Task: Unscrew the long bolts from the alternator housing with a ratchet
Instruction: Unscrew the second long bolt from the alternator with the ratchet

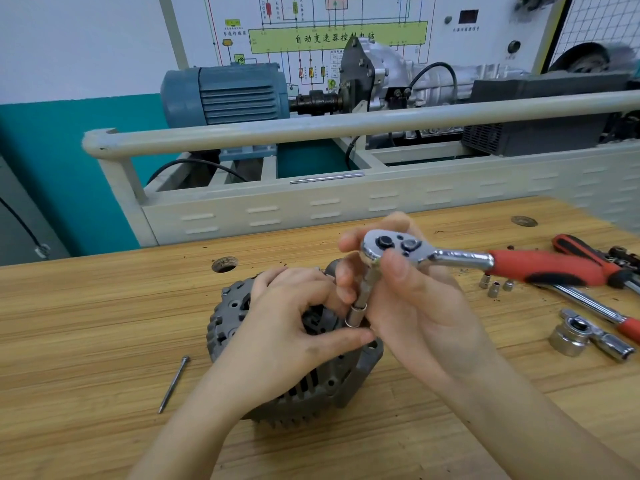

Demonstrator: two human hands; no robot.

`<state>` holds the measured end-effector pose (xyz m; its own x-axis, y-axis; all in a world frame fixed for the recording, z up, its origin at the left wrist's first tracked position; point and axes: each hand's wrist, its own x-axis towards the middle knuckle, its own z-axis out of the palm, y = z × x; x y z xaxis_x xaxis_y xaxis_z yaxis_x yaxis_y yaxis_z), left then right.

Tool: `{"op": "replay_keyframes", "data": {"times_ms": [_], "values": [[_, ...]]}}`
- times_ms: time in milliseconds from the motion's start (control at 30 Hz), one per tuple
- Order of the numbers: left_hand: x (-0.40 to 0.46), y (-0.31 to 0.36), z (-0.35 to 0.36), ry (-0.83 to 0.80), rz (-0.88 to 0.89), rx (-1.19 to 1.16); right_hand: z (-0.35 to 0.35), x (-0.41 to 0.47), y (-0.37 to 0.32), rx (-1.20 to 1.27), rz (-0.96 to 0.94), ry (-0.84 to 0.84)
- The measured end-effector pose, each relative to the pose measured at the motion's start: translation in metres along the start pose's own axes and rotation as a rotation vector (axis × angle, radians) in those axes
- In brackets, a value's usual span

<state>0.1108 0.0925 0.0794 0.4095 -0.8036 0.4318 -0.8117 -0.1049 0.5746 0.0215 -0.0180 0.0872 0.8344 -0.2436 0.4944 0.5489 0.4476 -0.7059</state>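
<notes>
The grey alternator housing (225, 323) lies on the wooden bench, mostly under my hands. My left hand (287, 337) rests on top of it, thumb and fingers touching the lower end of the socket extension (360, 306). My right hand (408, 306) grips the chrome head of the ratchet (391, 247), whose red and black handle (554, 268) points right. The extension and socket hang down from the ratchet head to the housing's edge. One long bolt (173, 384) lies loose on the bench left of the alternator.
Three small sockets (495, 285), a second ratchet (592, 337) with a large socket, a red-handled bar (602, 313) and other tools (588, 249) lie at the right. A cream rail and frame (311, 199) with a blue motor (225, 95) stand behind the bench.
</notes>
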Motion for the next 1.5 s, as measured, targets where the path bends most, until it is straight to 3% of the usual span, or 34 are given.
{"op": "replay_keyframes", "data": {"times_ms": [267,1167,1500], "values": [[-0.0008,-0.0007,-0.004,-0.055,0.042,-0.044,0.0009,0.001,0.0007,0.005,0.043,-0.007],[0.0001,0.001,-0.0003,0.002,0.023,-0.084,0.0024,-0.0016,0.0025,-0.057,0.006,0.025],[0.0008,0.0032,-0.0043,-0.04,0.016,-0.075,0.0007,0.0012,0.0041,0.038,0.047,0.043]]}}
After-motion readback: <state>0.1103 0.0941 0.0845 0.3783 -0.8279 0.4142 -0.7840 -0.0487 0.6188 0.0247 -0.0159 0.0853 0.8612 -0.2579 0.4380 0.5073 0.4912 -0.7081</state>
